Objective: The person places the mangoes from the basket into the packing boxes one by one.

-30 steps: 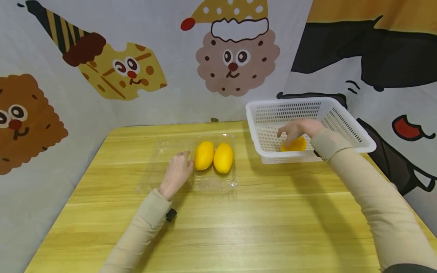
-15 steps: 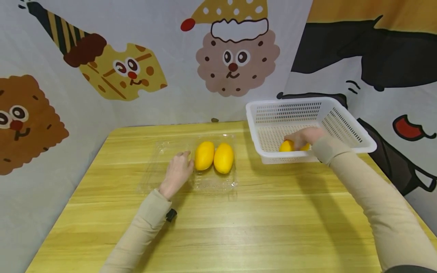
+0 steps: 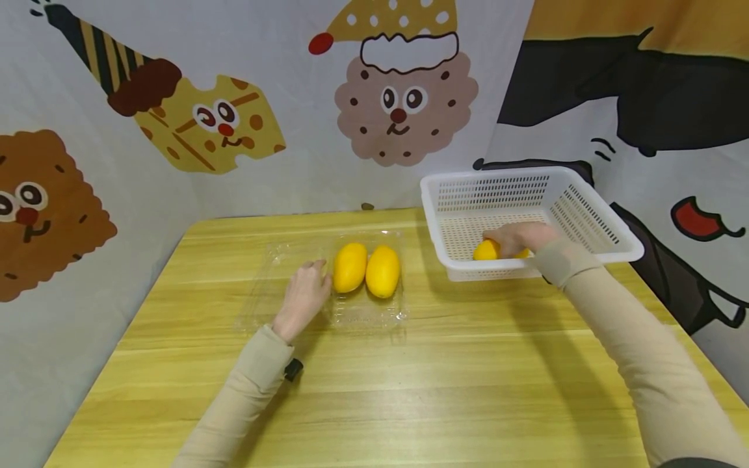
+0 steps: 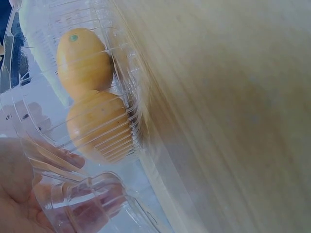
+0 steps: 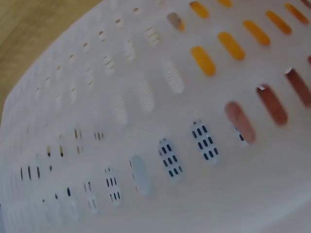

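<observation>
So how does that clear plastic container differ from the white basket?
The container is see-through, while the basket is white and slotted. The container looks shallow; the basket looks deeper. In the container, two yellow fruits lie in plain view; in the basket, the right hand partly hides yellow fruit. Both hold yellow fruit.

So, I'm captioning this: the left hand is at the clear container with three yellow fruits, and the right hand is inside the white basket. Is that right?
One slip: the clear container holds two yellow fruits, not three, as the head view shows. The rest stands.
</observation>
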`<state>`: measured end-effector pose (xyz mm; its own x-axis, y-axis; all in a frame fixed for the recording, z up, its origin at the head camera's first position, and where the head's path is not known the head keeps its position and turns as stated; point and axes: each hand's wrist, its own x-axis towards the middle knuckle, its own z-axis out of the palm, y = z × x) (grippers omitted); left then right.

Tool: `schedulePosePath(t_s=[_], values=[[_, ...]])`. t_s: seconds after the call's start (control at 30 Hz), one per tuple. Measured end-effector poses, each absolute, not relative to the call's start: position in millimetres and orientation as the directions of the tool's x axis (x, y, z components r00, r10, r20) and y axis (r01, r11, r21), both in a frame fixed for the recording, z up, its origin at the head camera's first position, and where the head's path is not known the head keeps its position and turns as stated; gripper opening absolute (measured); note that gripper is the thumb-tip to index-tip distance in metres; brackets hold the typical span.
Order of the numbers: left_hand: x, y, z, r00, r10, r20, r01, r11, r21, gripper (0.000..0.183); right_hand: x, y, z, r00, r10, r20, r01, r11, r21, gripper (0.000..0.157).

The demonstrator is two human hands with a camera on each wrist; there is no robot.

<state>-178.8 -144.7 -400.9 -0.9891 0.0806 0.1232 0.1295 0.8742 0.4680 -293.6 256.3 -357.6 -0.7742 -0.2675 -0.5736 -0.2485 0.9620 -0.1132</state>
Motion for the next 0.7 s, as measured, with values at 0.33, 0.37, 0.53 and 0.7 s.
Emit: schedulePosePath(t_s=[0.33,0.37,0.53,0.7], values=[[-180.0,-144.6,-400.1,-0.993,0.070,0.094,0.106,0.875,0.471,0.041,-294.9,242.5,-337.7,-0.789,-0.452,-0.417,-0.418,0.891,-0.175,0.062],[-180.1,-144.5,-400.0,-0.993,0.070,0.093,0.106,0.876,0.471,0.041,-293.4,239.6,-333.9,-0.796,-0.458,-0.395,-0.421,0.889,-0.181,0.062],[-180.7,-144.0,-400.4,-0.993,0.073,0.094,0.109,0.873,0.476,0.041,-281.6,220.8,-314.0,-0.829,-0.474,-0.296,-0.433,0.880,-0.196,0.063],[-180.4,-144.2,-401.3,-0.993,0.067,0.098,0.106,0.873,0.477,0.041,-268.7,198.6,-300.3,-0.847,-0.481,-0.227,-0.457,0.876,-0.152,0.060]])
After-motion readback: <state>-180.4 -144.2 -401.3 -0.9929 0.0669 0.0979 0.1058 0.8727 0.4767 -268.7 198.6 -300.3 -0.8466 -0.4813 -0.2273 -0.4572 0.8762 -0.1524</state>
